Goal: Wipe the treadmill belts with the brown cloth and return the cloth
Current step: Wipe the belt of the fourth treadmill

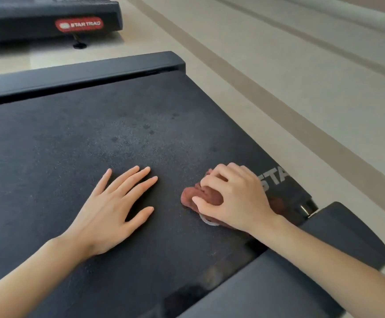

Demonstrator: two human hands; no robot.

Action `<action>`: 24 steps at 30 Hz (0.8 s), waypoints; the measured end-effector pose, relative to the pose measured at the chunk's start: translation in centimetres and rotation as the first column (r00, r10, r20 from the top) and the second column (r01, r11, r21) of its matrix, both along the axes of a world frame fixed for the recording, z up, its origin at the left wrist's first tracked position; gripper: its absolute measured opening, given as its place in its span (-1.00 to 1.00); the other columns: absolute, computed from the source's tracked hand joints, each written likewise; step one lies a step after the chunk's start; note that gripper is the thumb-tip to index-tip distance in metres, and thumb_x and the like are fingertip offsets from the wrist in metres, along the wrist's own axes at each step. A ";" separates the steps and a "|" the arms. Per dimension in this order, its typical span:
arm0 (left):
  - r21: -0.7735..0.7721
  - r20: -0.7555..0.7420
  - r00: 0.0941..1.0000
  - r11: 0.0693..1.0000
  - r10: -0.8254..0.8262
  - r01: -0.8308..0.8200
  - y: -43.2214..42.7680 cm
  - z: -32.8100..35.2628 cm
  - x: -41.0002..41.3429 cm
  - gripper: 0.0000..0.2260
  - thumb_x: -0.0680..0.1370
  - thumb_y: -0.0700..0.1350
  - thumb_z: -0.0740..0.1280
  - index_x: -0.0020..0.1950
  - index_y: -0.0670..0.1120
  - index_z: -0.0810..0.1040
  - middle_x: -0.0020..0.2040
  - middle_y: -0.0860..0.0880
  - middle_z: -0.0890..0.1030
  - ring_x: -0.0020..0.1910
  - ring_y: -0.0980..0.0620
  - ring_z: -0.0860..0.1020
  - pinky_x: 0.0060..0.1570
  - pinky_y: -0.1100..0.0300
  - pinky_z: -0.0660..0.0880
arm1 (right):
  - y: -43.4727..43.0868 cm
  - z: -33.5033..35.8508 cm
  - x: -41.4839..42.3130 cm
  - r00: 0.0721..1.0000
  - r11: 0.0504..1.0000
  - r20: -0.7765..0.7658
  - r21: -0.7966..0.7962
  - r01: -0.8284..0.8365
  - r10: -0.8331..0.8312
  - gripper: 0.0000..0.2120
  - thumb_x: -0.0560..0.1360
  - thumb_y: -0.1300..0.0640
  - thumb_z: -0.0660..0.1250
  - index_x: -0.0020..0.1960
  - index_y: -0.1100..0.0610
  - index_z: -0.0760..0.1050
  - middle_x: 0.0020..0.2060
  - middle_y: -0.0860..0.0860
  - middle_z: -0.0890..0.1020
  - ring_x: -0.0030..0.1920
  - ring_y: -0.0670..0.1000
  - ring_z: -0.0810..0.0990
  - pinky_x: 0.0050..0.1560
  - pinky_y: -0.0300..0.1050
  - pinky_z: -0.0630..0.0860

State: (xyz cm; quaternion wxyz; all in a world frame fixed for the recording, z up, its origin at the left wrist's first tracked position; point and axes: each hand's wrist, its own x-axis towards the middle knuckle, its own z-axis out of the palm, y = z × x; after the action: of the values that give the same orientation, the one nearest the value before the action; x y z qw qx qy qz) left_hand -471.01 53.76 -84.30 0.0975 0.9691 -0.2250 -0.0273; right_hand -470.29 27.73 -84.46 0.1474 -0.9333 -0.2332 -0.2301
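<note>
Charcoal-black belt (83, 138), finely speckled, a few darker blotches dotted across it. There's the cloth (204, 196), plain reddish brown. Pale grey letters on the dark grey side rail (296, 193). Up top, a black second treadmill (26, 21) with a red badge (79, 24), white lettering. The floor (313, 92) is beige with a tan stripe (239, 75).

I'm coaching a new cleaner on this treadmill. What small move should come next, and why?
Probably push the brown cloth, gripped by the right hand, forward across the treadmill belt toward the dark spots there; the left hand rests flat beside it, out of that path.
</note>
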 end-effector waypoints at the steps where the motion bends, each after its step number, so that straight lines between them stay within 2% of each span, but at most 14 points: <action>1: -0.006 -0.009 1.000 1.000 -0.008 0.008 0.1 -0.1 0.1 -0.42 0.51 0.30 -0.15 0.50 0.17 0.09 0.52 0.19 0.06 0.50 0.21 -0.09 0.49 -0.04 -0.14 | 0.3 0.0 1.9 1.000 1.000 -0.002 -0.002 0.002 -0.002 -0.72 0.38 -0.18 0.32 -0.20 0.03 0.61 -0.26 -0.04 0.57 -0.25 0.02 0.53 -0.24 -0.10 0.45; 8: -0.048 0.005 1.000 0.998 -0.030 0.030 0.4 -0.7 0.5 -0.47 0.54 0.24 -0.03 0.49 0.11 0.19 0.51 0.16 0.13 0.51 0.17 -0.04 0.47 -0.08 -0.06 | 2.1 -0.3 16.2 0.968 0.968 -0.023 0.008 0.250 -0.250 -0.67 0.42 -0.27 0.24 -0.15 -0.02 0.56 -0.20 0.00 0.59 -0.18 0.07 0.55 -0.21 -0.19 0.25; 12: -0.044 -0.009 1.000 0.999 -0.011 0.010 0.2 -0.4 0.2 -0.44 0.53 0.27 -0.09 0.50 0.14 0.12 0.52 0.18 0.05 0.49 0.21 -0.15 0.48 -0.06 -0.14 | 2.8 0.1 21.1 0.925 0.925 -0.042 -0.057 0.376 -0.379 -0.65 0.45 -0.27 0.21 -0.06 -0.03 0.57 -0.14 0.05 0.60 -0.10 0.14 0.56 -0.17 -0.13 0.31; 15: -0.040 -0.022 1.000 0.999 -0.006 0.005 0.3 -0.4 0.1 -0.44 0.51 0.29 -0.13 0.51 0.19 0.04 0.52 0.21 -0.02 0.48 0.24 -0.20 0.48 -0.02 -0.22 | 3.2 0.1 20.8 0.897 0.893 -0.033 -0.112 0.435 -0.441 -0.61 0.48 -0.27 0.20 0.03 0.02 0.55 -0.08 0.12 0.61 -0.06 0.20 0.56 -0.06 -0.05 0.40; 17: -0.017 -0.012 1.000 1.000 0.022 -0.022 0.7 -0.5 0.2 -0.43 0.49 0.31 -0.17 0.50 0.23 0.01 0.52 0.25 -0.05 0.48 0.24 -0.20 0.46 -0.05 -0.25 | 3.3 0.2 18.6 0.911 0.909 -0.065 -0.127 0.397 -0.407 -0.60 0.48 -0.28 0.20 0.02 0.02 0.55 -0.05 0.13 0.61 -0.05 0.21 0.56 -0.03 -0.02 0.43; 21: -0.074 -0.026 0.977 0.974 0.213 -0.215 4.1 -0.2 1.4 -0.32 0.41 0.35 -0.23 0.50 0.18 0.09 0.52 0.22 0.03 0.50 0.22 -0.10 0.46 -0.12 -0.21 | 4.2 0.4 10.7 0.970 0.969 -0.075 -0.106 0.223 -0.232 -0.64 0.44 -0.28 0.27 -0.08 0.00 0.57 -0.12 0.06 0.61 -0.13 0.17 0.56 -0.09 -0.02 0.44; 24: -0.027 -0.023 0.986 0.986 0.164 -0.165 6.0 -0.1 2.7 -0.35 0.42 0.31 -0.22 0.49 0.19 0.09 0.52 0.23 0.04 0.50 0.19 -0.11 0.47 -0.11 -0.16 | 5.6 -0.2 5.1 0.996 0.995 -0.013 -0.036 0.089 -0.090 -0.68 0.38 -0.23 0.32 -0.16 0.02 0.59 -0.20 0.00 0.58 -0.21 0.11 0.54 -0.14 -0.03 0.44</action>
State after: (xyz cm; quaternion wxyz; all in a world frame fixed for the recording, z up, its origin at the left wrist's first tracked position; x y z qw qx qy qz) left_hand -468.29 59.79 -84.40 0.1154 0.9825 -0.1437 -0.0258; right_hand -465.23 33.30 -84.61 0.1222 -0.9469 -0.1941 -0.2255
